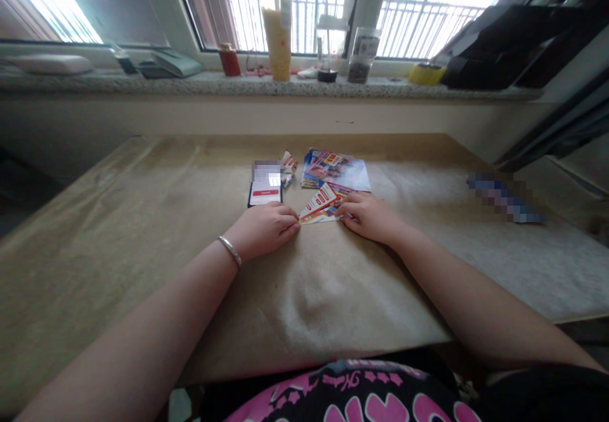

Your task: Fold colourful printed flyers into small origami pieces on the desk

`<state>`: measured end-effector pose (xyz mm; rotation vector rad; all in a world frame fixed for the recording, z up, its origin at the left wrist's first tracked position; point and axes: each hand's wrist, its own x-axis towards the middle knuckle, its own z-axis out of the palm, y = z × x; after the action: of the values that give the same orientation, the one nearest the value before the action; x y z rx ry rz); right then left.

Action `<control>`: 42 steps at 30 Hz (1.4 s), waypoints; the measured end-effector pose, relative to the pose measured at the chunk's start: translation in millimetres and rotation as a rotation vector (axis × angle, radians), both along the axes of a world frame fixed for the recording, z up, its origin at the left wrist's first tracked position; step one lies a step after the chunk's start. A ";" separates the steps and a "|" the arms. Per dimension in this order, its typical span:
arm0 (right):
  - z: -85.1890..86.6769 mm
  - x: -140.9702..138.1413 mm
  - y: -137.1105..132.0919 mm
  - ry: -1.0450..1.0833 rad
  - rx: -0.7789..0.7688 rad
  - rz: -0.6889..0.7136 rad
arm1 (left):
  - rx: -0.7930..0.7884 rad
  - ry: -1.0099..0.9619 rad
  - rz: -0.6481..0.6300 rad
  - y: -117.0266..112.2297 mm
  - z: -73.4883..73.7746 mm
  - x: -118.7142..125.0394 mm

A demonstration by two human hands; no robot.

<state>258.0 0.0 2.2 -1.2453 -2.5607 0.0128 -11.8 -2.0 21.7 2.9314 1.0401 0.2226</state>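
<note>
Between my two hands a sheet of printed paper (318, 204), white, red and orange, lies on the table with a slanted fold in it. My left hand (266, 230), a silver bangle at its wrist, is closed with the fingertips pinching the paper's pointed left end. At the right part of the same sheet, my right hand (368, 217) has its fingers bent together over the edge; its thumb is partly hidden. Just beyond the left hand lies a phone (265, 191) with a lit screen. A small folded paper piece (288, 163) rests beside it.
Behind the sheet sits a stack of colourful flyers (340, 168). A blurred bluish item (504, 200) lies at the table's right. Cups, a tall yellow drink cup (277, 44), a red jar (229, 60) and yellow tape (427, 73) stand along the windowsill (190, 84).
</note>
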 end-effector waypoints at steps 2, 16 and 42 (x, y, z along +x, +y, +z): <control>0.1 0.4 -0.2 -0.002 0.006 -0.011 | -0.024 0.008 0.034 0.1 2.4 -1.7; -3.1 3.1 5.4 0.038 0.009 0.015 | -0.067 -0.048 0.013 -1.0 1.0 -2.4; -13.1 -2.0 12.8 0.047 0.045 0.007 | -0.079 -0.132 -0.194 0.4 -19.0 3.2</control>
<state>256.0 12.8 -11.0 -1.2049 -2.5111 -0.0133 -8.6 -1.6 2.7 2.8748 0.7252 0.3552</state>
